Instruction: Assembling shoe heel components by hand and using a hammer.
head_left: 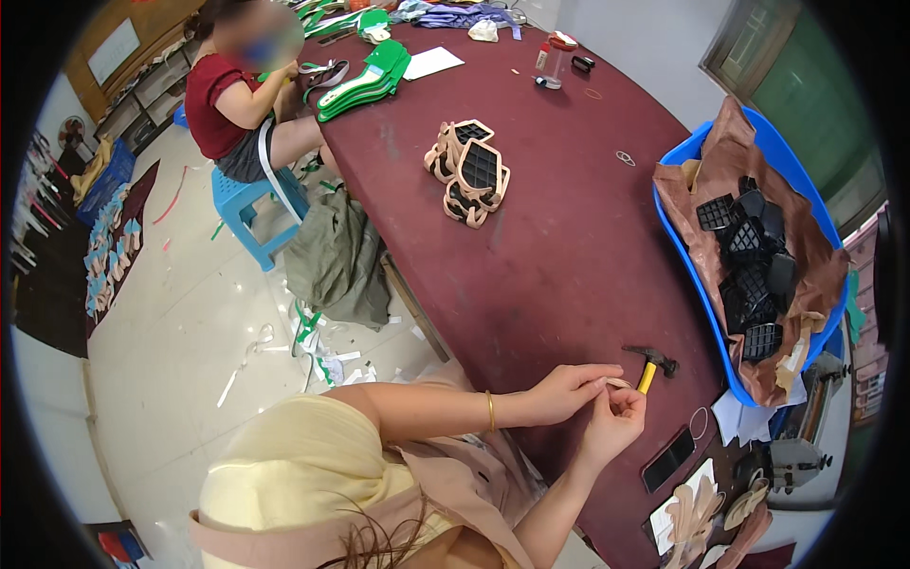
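Head view: your left hand (pixel 569 391) reaches in from the left, fingers extended and close together, tips on a small pale strip (pixel 618 382). Your right hand (pixel 614 419) is half-curled, pinching at the same strip; exact finger contact is partly hidden. The strip sits between both hands, above the near right part of the maroon table (pixel 569 275).

Lettering: red label on a small bottle (pixel 542 56), far side, too small to make out.

Around you: claw hammer (pixel 656 360), yellow-handled, just beyond your right hand, handle end partly covered by your fingers; cannot tell if they touch. Phone (pixel 669 460), dark screen, to the right. Beige straps (pixel 697 512) at near right. Blue basket (pixel 794 152) on the right, brown-paper-lined, with black grid-patterned pieces (pixel 763 341). Beige sandals (pixel 474 175) mid-table, grid soles showing. Far left, a co-worker in red (pixel 216 109) on a blue stool (pixel 232 204), beside stacked green pieces (pixel 374 83).
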`<act>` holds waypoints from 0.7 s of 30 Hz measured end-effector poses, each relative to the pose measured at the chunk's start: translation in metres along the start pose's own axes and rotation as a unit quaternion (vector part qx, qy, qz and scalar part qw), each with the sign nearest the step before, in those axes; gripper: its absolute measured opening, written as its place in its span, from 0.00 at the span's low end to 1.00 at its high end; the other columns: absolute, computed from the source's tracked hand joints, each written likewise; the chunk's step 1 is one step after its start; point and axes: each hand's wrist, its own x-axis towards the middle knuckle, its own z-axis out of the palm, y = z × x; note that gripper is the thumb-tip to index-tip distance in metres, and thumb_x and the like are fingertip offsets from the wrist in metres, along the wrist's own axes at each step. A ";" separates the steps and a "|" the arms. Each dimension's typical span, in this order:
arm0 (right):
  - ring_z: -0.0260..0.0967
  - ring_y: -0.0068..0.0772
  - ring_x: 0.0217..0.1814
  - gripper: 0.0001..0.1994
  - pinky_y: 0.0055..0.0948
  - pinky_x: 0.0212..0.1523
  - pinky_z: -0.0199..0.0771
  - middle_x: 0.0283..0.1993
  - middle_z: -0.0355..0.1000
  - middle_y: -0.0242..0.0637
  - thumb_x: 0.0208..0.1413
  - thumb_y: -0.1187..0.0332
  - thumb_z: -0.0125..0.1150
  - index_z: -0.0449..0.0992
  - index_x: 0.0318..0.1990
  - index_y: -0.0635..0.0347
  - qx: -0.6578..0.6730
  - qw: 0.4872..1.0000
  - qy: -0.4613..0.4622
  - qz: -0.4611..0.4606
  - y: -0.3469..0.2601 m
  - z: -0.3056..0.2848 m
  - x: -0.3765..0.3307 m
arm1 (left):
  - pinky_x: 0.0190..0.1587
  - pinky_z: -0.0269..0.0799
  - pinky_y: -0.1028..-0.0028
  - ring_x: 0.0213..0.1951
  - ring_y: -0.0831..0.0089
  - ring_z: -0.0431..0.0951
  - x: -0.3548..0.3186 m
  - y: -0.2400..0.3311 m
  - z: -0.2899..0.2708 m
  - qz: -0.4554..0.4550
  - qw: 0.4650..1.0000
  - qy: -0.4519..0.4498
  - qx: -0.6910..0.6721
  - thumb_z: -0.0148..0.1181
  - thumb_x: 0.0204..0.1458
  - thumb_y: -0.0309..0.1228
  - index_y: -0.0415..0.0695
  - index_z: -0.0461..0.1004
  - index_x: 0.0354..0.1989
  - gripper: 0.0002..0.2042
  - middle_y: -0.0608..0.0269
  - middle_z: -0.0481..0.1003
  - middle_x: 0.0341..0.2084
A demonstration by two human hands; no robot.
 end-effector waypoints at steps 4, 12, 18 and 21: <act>0.63 0.20 0.30 0.12 0.20 0.33 0.65 0.29 0.67 0.32 0.49 0.83 0.59 0.61 0.27 0.60 0.058 0.998 0.002 0.027 0.019 0.008 0.002 | 0.51 0.67 0.74 0.47 0.75 0.72 0.006 -0.008 -0.004 -0.020 1.000 0.013 -0.011 0.44 0.61 0.29 0.38 0.67 0.55 0.16 0.59 0.73 0.47; 0.60 0.20 0.30 0.11 0.21 0.32 0.64 0.28 0.66 0.30 0.46 0.81 0.60 0.61 0.25 0.61 0.008 1.000 -0.004 0.012 0.034 0.016 0.000 | 0.55 0.64 0.75 0.51 0.74 0.69 0.003 0.000 -0.006 -0.197 0.950 0.022 -0.240 0.42 0.60 0.27 0.35 0.61 0.58 0.18 0.58 0.69 0.50; 0.59 0.22 0.23 0.12 0.25 0.26 0.64 0.21 0.62 0.31 0.42 0.78 0.63 0.62 0.25 0.60 -0.067 0.997 0.033 0.001 0.023 0.009 -0.001 | 0.56 0.66 0.71 0.54 0.71 0.69 0.011 0.007 -0.023 -0.223 0.927 -0.057 -0.295 0.53 0.58 0.29 0.35 0.61 0.59 0.22 0.57 0.69 0.53; 0.59 0.21 0.23 0.12 0.24 0.26 0.64 0.20 0.62 0.30 0.42 0.78 0.63 0.62 0.26 0.60 -0.015 0.999 0.049 0.005 0.019 0.003 -0.001 | 0.51 0.69 0.74 0.49 0.77 0.72 0.022 0.024 -0.028 -0.223 0.959 -0.105 -0.142 0.52 0.57 0.27 0.36 0.61 0.60 0.22 0.60 0.71 0.50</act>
